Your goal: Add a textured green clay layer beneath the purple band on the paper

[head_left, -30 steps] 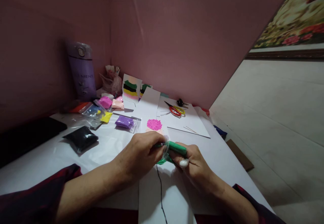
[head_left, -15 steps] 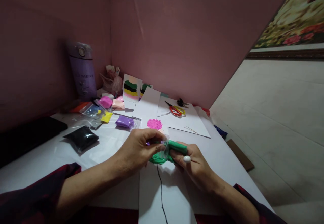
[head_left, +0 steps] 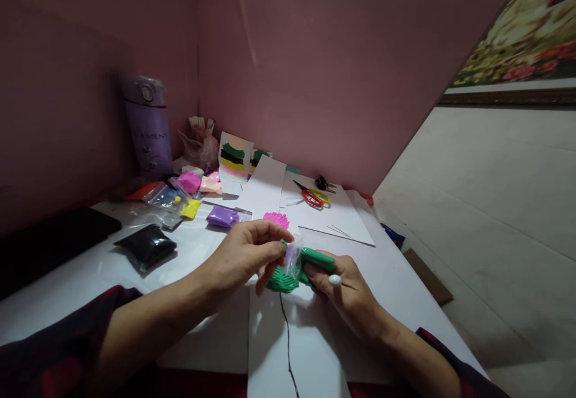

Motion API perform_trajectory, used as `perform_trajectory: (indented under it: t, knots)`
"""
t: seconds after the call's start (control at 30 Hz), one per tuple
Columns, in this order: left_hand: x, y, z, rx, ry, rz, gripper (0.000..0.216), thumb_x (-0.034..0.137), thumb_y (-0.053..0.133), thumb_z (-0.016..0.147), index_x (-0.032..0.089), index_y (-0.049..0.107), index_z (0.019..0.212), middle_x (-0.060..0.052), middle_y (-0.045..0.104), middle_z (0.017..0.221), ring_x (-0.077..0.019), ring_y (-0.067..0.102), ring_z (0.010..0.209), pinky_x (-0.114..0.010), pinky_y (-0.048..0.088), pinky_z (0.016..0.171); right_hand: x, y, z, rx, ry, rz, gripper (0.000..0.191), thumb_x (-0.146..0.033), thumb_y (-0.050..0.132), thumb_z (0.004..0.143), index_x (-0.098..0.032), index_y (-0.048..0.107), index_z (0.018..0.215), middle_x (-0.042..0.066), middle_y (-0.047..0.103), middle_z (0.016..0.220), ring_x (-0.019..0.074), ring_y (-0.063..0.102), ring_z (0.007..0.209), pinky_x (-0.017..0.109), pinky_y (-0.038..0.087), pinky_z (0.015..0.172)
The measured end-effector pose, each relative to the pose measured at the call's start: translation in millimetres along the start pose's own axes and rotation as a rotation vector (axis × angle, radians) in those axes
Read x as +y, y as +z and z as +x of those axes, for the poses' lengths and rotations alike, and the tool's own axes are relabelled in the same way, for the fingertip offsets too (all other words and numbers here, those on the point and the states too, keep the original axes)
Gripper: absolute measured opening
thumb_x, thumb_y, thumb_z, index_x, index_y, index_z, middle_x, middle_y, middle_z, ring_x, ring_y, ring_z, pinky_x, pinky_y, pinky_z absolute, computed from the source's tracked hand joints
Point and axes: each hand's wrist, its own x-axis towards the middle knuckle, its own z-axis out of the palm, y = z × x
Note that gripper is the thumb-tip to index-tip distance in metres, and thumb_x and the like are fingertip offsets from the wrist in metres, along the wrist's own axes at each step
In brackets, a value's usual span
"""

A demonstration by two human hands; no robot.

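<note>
My left hand (head_left: 249, 248) is pinched closed on a small bit of green clay (head_left: 283, 241). My right hand (head_left: 348, 287) wraps round a clear plastic packet of green clay (head_left: 319, 259), its mouth turned toward my left fingertips. A tool with a white rounded end (head_left: 334, 280) also sticks out of the right hand; the rest of it is hidden. Under my hands lies a white card (head_left: 297, 341) bearing a ridged green clay patch (head_left: 282, 281), a pink clay patch (head_left: 276, 220) above it and a thin black line (head_left: 288, 350) running down from the green.
Packets of black (head_left: 146, 247), purple (head_left: 222, 216) and yellow clay (head_left: 191, 208) lie left of the card. Behind them stands a purple bottle (head_left: 148, 131). Red-and-yellow scissors (head_left: 312, 197) rest on white paper (head_left: 346, 218) at the back. A pink panel (head_left: 315, 80) closes off the far side.
My left hand has drawn slightly up and left from the packet, and a bit of green clay now shows between its fingertips. The right hand has barely shifted.
</note>
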Motion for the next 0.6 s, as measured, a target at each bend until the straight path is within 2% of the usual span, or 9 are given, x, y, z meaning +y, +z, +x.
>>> perform_trajectory:
  t: [0.1,0.3,0.43,0.6]
  knots:
    - [1.3,-3.8,1.7,-0.005,-0.111,-0.201,0.016,0.009,0.058,0.074,0.014,0.063,0.088,0.001,0.060,0.062,-0.0052,0.042,0.040,-0.014,0.034,0.035,3.4,-0.3,0.5,0.016,0.012,0.009,0.032,-0.041,0.050,0.091,-0.018,0.047,0.068,-0.004,0.039,0.058,0.0109,0.033,0.053,0.025,0.028,0.048]
    - [5.4,-7.1,2.4,0.010,-0.297,-0.429,0.016,0.004,0.049,0.070,0.011,0.060,0.078,0.001,0.048,0.059,-0.0071,0.041,0.045,-0.014,0.026,0.034,4.8,-0.7,0.5,0.053,-0.002,-0.002,0.031,-0.039,0.050,0.092,-0.019,0.047,0.068,-0.004,0.040,0.057,0.0109,0.035,0.051,0.024,0.029,0.045]
    - [5.5,-7.8,2.8,-0.007,-0.308,-0.460,0.013,0.005,0.047,0.070,0.010,0.058,0.071,-0.001,0.049,0.060,-0.0078,0.042,0.047,-0.014,0.026,0.035,2.1,-1.6,0.5,0.079,-0.059,-0.069,0.033,-0.037,0.048,0.092,-0.020,0.046,0.064,-0.004,0.042,0.056,0.0110,0.038,0.050,0.025,0.031,0.045]
    - [7.3,-6.6,3.1,0.063,-0.304,-0.392,0.015,0.016,0.051,0.081,0.011,0.057,0.069,-0.002,0.052,0.067,-0.0065,0.042,0.049,-0.014,0.024,0.036,3.8,-1.9,1.7,0.093,-0.124,-0.079,0.032,-0.033,0.049,0.092,-0.020,0.045,0.063,-0.004,0.042,0.054,0.0105,0.038,0.048,0.025,0.031,0.044]
